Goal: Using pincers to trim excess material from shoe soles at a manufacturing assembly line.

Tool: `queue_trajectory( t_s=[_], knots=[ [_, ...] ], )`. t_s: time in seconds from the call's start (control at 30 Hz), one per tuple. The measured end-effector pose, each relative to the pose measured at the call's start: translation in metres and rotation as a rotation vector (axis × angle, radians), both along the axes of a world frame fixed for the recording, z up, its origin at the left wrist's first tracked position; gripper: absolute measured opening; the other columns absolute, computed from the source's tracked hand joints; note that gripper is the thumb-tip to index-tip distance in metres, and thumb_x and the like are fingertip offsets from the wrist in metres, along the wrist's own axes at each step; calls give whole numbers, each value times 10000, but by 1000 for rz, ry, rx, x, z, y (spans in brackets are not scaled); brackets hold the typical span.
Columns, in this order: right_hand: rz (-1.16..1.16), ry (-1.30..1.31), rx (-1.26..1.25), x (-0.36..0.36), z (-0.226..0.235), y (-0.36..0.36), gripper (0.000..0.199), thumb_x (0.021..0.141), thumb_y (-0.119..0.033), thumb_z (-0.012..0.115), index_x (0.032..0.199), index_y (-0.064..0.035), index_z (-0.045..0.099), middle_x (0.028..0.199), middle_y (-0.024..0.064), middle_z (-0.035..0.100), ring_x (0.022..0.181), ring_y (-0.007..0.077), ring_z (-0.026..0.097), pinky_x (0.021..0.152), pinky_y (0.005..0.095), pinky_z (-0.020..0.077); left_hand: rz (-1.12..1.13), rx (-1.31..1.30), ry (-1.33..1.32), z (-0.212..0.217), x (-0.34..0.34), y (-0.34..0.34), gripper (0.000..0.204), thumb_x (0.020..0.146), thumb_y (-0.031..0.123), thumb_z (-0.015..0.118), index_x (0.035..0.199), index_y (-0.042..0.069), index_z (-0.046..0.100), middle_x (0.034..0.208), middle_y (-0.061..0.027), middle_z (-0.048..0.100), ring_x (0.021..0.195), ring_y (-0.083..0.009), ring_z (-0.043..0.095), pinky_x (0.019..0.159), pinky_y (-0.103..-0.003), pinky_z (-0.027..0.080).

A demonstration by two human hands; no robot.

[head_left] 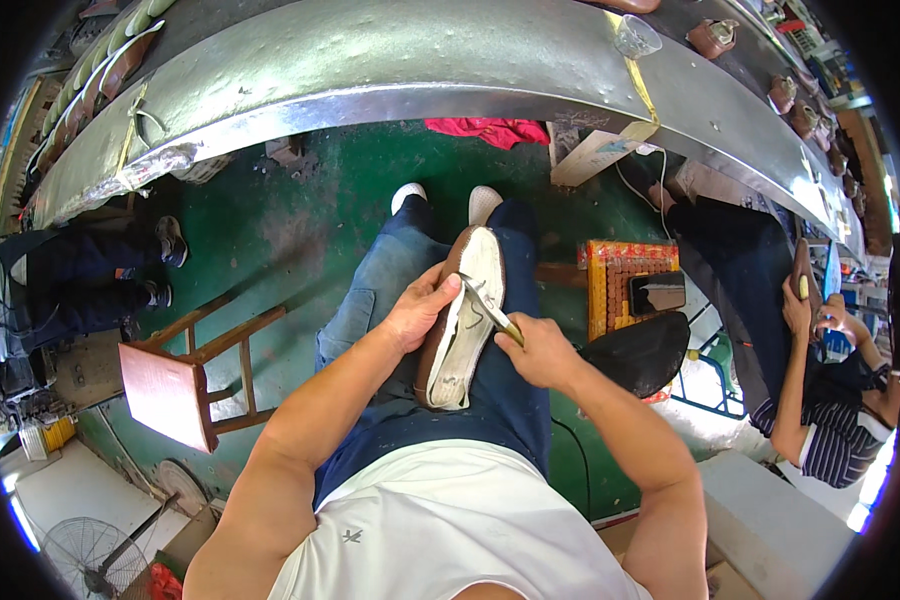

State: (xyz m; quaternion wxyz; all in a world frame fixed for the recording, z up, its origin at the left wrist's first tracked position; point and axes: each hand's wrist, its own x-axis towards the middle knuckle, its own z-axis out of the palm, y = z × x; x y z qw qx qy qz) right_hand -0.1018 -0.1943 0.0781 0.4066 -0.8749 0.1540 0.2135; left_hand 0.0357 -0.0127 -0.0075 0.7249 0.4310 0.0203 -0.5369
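A brown shoe (462,350) lies sole up across my thighs, its pale underside facing me and a white strip running along its left edge. My left hand (422,308) is closed around the shoe's left side, the thumb pressed near the edge. In my right hand (536,352) is a knife-like tool (490,309) with a slim metal blade and a yellow-brown handle. Its blade reaches over the underside, the tip close to my left thumb. I cannot tell whether the tip touches the shoe.
Ahead runs a metal-topped bench (370,65) with a clear cup (636,37) and several shoes on it. A wooden stool (168,392) stands left. At right are a beaded seat (610,290) with a phone (657,294), and a co-worker (820,400) handling a shoe. Another person sits far left.
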Motion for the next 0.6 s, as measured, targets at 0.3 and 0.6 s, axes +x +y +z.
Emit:
queue_trajectory(
  t_s=[0.3, 0.6],
  knots=[
    [-363, 248, 560, 2, -4, 2, 257, 1018, -268, 605, 922, -30, 612, 724, 20, 651, 576, 107, 579, 505, 291, 459, 69, 78, 62, 13, 0, -10, 663, 951, 351, 745, 1485, 65, 475, 1270, -62, 654, 1138, -167, 627, 1009, -353, 515],
    [-615, 201, 1001, -24, -45, 23, 222, 1019, -247, 619, 1045, -27, 630, 818, 44, 653, 678, 131, 610, 487, 220, 415, 8, 249, -53, 21, 7, -20, 613, 927, 267, 768, 1432, 28, 515, 1227, -85, 675, 1084, -189, 659, 972, -367, 537]
  ],
)
